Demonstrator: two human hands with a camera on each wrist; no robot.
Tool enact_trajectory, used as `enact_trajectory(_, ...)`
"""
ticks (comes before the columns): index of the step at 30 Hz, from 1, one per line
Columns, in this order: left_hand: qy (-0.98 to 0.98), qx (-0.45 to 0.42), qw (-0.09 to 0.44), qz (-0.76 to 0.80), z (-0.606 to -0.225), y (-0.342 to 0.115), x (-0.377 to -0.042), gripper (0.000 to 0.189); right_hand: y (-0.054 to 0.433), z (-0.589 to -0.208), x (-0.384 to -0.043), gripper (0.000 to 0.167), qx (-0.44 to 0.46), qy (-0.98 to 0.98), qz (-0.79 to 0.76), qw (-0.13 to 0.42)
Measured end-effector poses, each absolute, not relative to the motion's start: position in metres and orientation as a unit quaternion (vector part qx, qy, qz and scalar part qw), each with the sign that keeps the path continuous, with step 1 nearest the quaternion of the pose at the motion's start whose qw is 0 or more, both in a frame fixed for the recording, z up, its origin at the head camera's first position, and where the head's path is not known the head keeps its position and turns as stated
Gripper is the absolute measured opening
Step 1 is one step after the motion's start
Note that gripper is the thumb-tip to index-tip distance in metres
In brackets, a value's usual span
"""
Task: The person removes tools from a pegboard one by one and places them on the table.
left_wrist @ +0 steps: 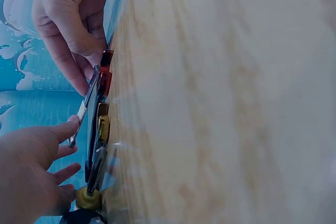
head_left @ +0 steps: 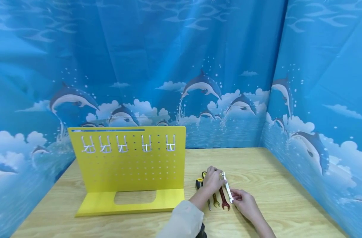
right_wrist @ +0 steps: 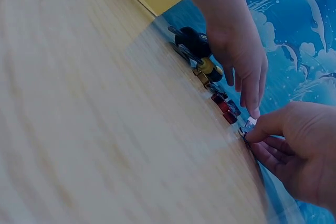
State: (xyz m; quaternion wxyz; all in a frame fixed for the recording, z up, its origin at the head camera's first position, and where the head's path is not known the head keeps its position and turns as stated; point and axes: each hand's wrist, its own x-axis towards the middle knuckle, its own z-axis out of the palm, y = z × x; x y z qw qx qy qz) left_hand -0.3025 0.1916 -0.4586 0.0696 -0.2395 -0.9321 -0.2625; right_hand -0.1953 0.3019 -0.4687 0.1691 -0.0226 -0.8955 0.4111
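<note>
A silver combination wrench (head_left: 227, 187) slants between the two hands, its ring end up and its open-ended jaw nearer the person. The thumb and fingertips of my left hand (head_left: 210, 181) hold it near the ring end. At the other end, my right hand (head_left: 244, 203) pinches it between thumb and fingers. In the left wrist view the silver wrench (left_wrist: 82, 109) tilts off the table at the left hand's end. Just left of it lie a red wrench (head_left: 224, 201) and a gold wrench (head_left: 215, 201), partly hidden under the left hand. A black-and-yellow screwdriver (head_left: 199, 183) lies beyond them.
A yellow pegboard stand (head_left: 133, 165) occupies the left side, with several metal hooks (head_left: 146, 143) along its top. Another yellow-and-black handle (head_left: 203, 174) pokes out behind the left hand. A black object (head_left: 202, 231) shows beside the left sleeve. Dolphin-printed curtains (head_left: 228, 66) enclose the wooden table (head_left: 273, 185).
</note>
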Motion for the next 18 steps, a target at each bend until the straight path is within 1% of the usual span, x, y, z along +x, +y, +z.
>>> enact_trajectory(11,-0.943,-0.252,0.078,-0.201,-0.4604,0.1931,-0.3039,0.042,0.3024,-0.4705,-0.1969,0.031,-0.017,-0.893,0.414,0.177)
enact_trajectory(18,-0.95,-0.244,0.068,-0.182,-0.4618,0.1938,-0.3032,0.042,0.3025,-0.4717,-0.1975,0.029,-0.021,-0.893,0.411,0.18)
